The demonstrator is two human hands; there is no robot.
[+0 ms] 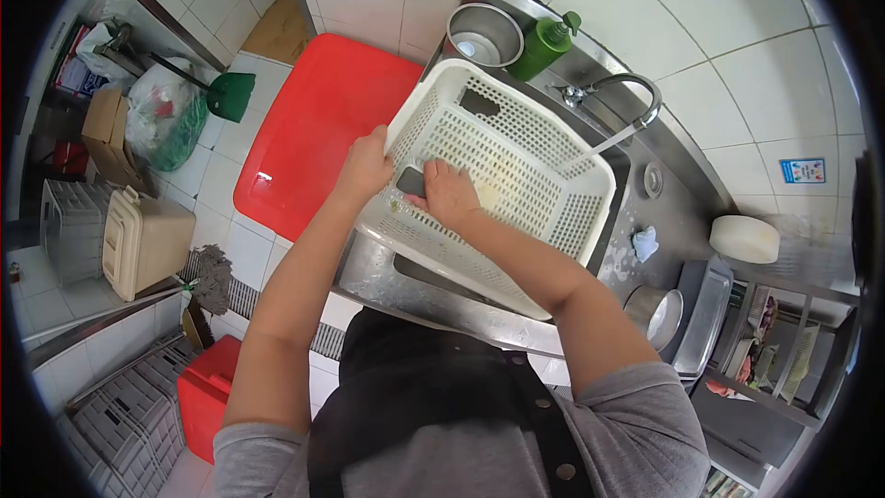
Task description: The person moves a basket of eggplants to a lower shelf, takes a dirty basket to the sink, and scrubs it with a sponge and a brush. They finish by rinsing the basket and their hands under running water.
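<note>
A large white perforated plastic basket (pixel 544 161) lies tilted over a steel sink (pixel 378 272). At its left end my left hand (pixel 369 164) is closed round the rim. Inside the basket, near its left handle hole, my right hand (pixel 450 194) presses against the wall with its fingers together. Something pinkish shows beside that hand, too small to tell what it is. Water runs from the curved faucet (pixel 645 97) into the right part of the basket.
Behind the basket stand a steel pot (pixel 486 35) and a green pump bottle (pixel 546 46). A red lid (pixel 323 129) lies at the left. To the right are a crumpled cloth (pixel 645 243), a small steel pot (pixel 654 314) and a white round block (pixel 745 239).
</note>
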